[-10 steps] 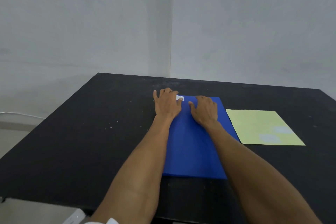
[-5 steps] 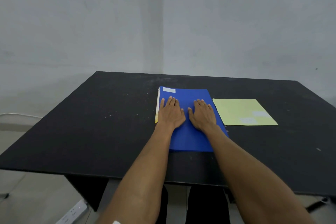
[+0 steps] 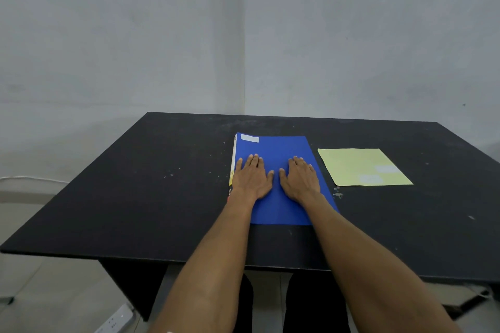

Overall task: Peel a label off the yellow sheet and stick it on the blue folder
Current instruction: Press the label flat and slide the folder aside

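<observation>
The blue folder (image 3: 273, 149) lies flat on the black table (image 3: 135, 184), a little right of its middle. A white label (image 3: 249, 138) is stuck at the folder's far left corner. My left hand (image 3: 253, 177) rests palm down on the folder's left half, fingers flat and holding nothing. My right hand (image 3: 299, 178) lies flat on the folder's right half in the same way. The yellow sheet (image 3: 359, 165) sits on the table just right of the folder, with two pale labels left near its front right part.
Grey walls meet in a corner behind the table. A white power strip (image 3: 115, 320) lies on the floor at the lower left, and a thin cable (image 3: 32, 178) runs along the left wall. Small pale specks dot the tabletop.
Both hands slid back from the folder's far edge, where they were pressing the label, to its middle. The label is now uncovered. The camera view pulled back and up.
</observation>
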A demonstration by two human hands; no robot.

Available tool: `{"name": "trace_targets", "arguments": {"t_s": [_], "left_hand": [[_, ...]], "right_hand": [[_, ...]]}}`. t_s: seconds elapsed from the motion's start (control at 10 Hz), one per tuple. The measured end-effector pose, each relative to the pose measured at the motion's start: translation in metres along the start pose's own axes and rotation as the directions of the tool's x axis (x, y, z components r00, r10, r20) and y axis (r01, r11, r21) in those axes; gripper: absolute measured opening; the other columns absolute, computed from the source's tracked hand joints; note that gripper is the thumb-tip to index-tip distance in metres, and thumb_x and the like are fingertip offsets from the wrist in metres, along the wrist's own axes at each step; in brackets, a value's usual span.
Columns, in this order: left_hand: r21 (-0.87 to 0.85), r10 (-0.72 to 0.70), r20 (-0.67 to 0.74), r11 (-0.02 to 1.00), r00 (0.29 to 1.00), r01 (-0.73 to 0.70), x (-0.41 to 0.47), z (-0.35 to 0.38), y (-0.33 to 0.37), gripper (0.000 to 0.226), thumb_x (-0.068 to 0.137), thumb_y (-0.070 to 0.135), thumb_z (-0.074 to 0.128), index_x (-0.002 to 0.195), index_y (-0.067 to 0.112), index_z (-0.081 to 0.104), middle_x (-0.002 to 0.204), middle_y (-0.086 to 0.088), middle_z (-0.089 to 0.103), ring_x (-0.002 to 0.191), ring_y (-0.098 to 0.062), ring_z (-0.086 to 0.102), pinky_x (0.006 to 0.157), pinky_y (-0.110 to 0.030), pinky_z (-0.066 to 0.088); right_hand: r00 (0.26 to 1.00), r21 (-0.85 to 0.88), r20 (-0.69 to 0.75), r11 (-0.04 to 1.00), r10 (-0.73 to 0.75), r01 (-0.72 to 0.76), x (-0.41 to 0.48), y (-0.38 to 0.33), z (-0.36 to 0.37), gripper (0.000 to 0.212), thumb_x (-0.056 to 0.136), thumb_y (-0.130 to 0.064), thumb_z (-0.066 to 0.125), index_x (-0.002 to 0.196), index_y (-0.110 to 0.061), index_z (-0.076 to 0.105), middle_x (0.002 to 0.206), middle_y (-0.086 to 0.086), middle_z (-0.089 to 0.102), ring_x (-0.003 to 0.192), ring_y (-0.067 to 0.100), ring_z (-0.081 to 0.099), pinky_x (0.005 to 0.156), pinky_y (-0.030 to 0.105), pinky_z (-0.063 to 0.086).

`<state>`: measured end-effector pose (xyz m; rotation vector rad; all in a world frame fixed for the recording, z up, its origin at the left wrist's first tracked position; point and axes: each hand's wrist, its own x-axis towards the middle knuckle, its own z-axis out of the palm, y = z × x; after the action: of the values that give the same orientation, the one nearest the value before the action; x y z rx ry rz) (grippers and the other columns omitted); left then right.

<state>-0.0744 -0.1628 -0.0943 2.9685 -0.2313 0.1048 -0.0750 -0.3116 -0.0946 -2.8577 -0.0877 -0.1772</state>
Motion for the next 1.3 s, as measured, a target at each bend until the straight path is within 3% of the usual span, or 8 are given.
{"name": "trace_targets", "arguments": {"t_s": [0.9,1.3], "left_hand": [[0.026,-0.037,-0.063,0.999,0.997,0.038,-0.055,-0.038,-0.232,0.068,0.102,0.051,0.025,0.155,0.008,0.022,0.163,-0.005,0.023,0.151,-0.016,0.016,0.124,-0.04,0.008],[0.047,-0.006,-0.082,0.999,0.997,0.01,-0.031,-0.039,-0.275,0.068,0.101,0.052,0.026,0.154,0.009,0.025,0.162,-0.005,0.026,0.151,-0.016,0.019,0.123,-0.04,0.011]], "right_hand": [[0.999,0.027,0.039,0.999,-0.027,0.026,-0.008,-0.231,0.061,0.064,0.102,-0.041,0.029,0.151,0.0,0.024,0.161,0.015,0.023,0.15,0.028,0.018,0.124,0.045,0.014],[0.999,0.033,0.033,0.999,0.002,-0.003,0.016,-0.265,0.074,0.065,0.102,-0.042,0.029,0.152,0.0,0.023,0.162,0.014,0.022,0.151,0.027,0.017,0.124,0.045,0.013]]}}
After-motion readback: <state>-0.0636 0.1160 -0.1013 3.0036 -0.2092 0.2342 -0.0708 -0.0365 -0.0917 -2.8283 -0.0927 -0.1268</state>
